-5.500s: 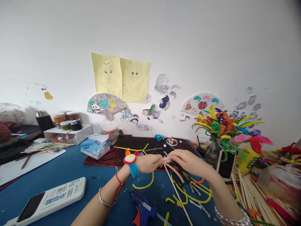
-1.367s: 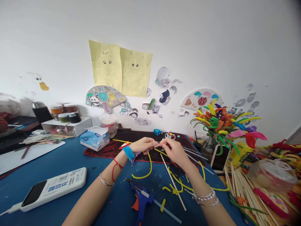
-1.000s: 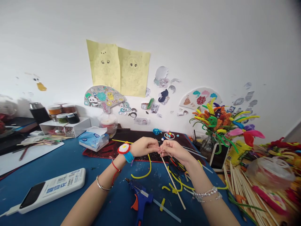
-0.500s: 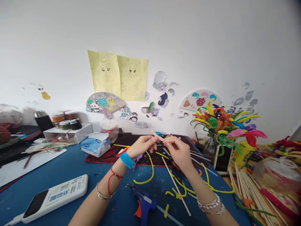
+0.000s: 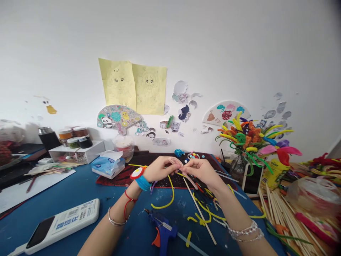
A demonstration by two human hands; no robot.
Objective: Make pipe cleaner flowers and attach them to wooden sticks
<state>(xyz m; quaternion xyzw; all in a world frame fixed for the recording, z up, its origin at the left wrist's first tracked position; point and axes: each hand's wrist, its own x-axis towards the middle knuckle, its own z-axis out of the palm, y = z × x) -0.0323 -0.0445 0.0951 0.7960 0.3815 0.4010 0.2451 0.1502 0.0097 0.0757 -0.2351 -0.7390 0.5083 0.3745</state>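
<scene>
Both hands meet over the dark red mat, pinching a pale pink fuzzy strip [image 5: 191,180]. My left hand [image 5: 162,168] holds its looped upper part between thumb and fingers. My right hand [image 5: 200,170] is closed on the strip just beside, and a pink length hangs down below the fingers. The fingertips nearly touch and hide part of the strip. Below them a wooden stick [image 5: 199,210] and yellow fuzzy stems [image 5: 172,192] lie on the blue table. A blue glue gun [image 5: 164,227] with an orange trigger rests nearer the front edge.
At the left are a white power bank [image 5: 64,225], a tissue pack [image 5: 108,164] and a clear box with jars [image 5: 80,153]. On the right stand a colourful fuzzy bouquet [image 5: 247,138], a phone [image 5: 253,179] and a yellow bottle [image 5: 276,174], beside many wooden sticks [image 5: 282,213].
The pink strip has turned and now shows a loop above my left hand and a length hanging below. My right hand has shifted slightly, uncovering small coloured balls behind.
</scene>
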